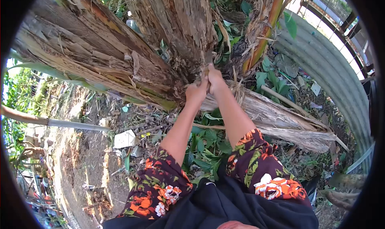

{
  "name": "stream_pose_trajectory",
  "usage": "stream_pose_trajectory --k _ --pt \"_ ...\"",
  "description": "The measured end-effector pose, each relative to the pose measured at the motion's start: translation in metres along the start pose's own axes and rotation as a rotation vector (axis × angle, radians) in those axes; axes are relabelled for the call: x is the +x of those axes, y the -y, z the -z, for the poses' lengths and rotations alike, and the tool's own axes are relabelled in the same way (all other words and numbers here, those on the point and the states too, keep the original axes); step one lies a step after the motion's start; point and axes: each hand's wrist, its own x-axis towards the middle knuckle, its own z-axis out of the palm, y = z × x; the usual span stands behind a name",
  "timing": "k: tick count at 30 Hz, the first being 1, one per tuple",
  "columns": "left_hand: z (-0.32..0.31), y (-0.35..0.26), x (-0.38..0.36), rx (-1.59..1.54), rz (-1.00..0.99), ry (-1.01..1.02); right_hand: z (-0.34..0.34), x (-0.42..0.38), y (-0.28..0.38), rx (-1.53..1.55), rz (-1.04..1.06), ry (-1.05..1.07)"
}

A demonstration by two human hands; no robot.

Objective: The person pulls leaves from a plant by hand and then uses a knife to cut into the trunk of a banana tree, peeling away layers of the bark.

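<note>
My left hand [195,93] and my right hand [215,80] are close together, both closed around a wooden-handled blade. Its short flat grey blade [209,57] points away from me into the base of a banana stem [176,24] wrapped in dry, ragged brown sheaths. A second thick stem [100,48] leans out to the left, its peeling fibres right beside my left hand. Just right of my right hand lies a fallen length of dry, split stem [268,112]. My fingers hide most of the handle.
A thinner stem with a yellow-green edge [264,32] rises at the right. Corrugated grey sheeting [333,64] curves along the right side, a wire fence [321,12] behind it. On the left, a pole [76,125] juts in above a white block [125,139]. Green leaves [206,145] grow under my arms.
</note>
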Motion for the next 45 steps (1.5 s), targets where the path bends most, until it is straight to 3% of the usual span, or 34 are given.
stream_pose_trajectory --k 4,6,7,10,16,17,18,20,21,23,24,26,28,33,38,40,42,44,45 --pt "0.017 -0.004 -0.028 -0.063 0.012 0.009 -0.011 -0.047 0.004 0.064 -0.079 -0.044" --pt "0.024 -0.015 -0.028 -0.056 0.110 0.070 -0.012 -0.037 -0.002 0.098 -0.081 -0.053" --pt "0.014 0.001 -0.018 -0.084 0.020 -0.003 -0.010 -0.026 -0.006 0.085 -0.066 -0.034" --pt "0.008 0.004 0.004 -0.125 0.051 -0.016 -0.019 -0.009 0.002 0.043 -0.045 -0.044" --pt "0.025 -0.040 0.042 -0.014 0.264 0.036 -0.036 0.040 0.011 0.123 -0.068 -0.175" --pt "0.027 -0.033 0.041 -0.117 0.197 0.053 -0.044 0.042 0.009 0.087 -0.048 -0.211" --pt "0.027 -0.028 0.040 -0.032 0.200 0.067 -0.041 0.040 0.005 0.084 -0.021 -0.189" --pt "0.022 -0.039 0.006 0.050 0.173 0.020 -0.014 0.034 0.000 0.184 -0.067 0.018" --pt "0.018 -0.026 -0.009 0.037 0.183 0.028 -0.003 0.019 -0.008 0.171 -0.068 0.007" --pt "0.017 -0.003 -0.023 -0.048 -0.067 -0.025 0.005 -0.011 -0.016 0.181 -0.072 0.033" --pt "0.018 0.004 -0.023 -0.048 -0.061 -0.026 0.005 -0.024 -0.021 0.178 -0.078 0.031" --pt "0.025 0.001 -0.027 -0.121 -0.180 -0.030 -0.001 -0.046 -0.027 0.540 -0.032 0.124" --pt "0.033 -0.016 -0.031 -0.136 -0.138 0.000 -0.011 -0.052 -0.017 0.545 -0.011 0.147" --pt "0.045 -0.022 -0.030 -0.130 0.116 0.037 -0.027 -0.033 -0.020 0.287 0.079 0.000" --pt "0.012 -0.038 0.022 -0.057 0.171 0.026 -0.024 0.023 0.014 0.042 0.111 -0.151" --pt "-0.012 -0.044 0.045 0.096 0.064 -0.158 -0.019 0.048 0.031 0.025 0.059 -0.078" --pt "-0.011 -0.048 0.050 0.037 0.123 -0.194 -0.019 0.085 0.027 -0.034 0.141 -0.149" --pt "0.001 -0.029 0.053 0.077 0.183 0.008 -0.025 0.067 0.011 -0.093 0.160 -0.175" --pt "0.004 -0.024 0.053 0.074 0.200 -0.028 -0.024 0.073 0.004 -0.044 0.148 -0.183"
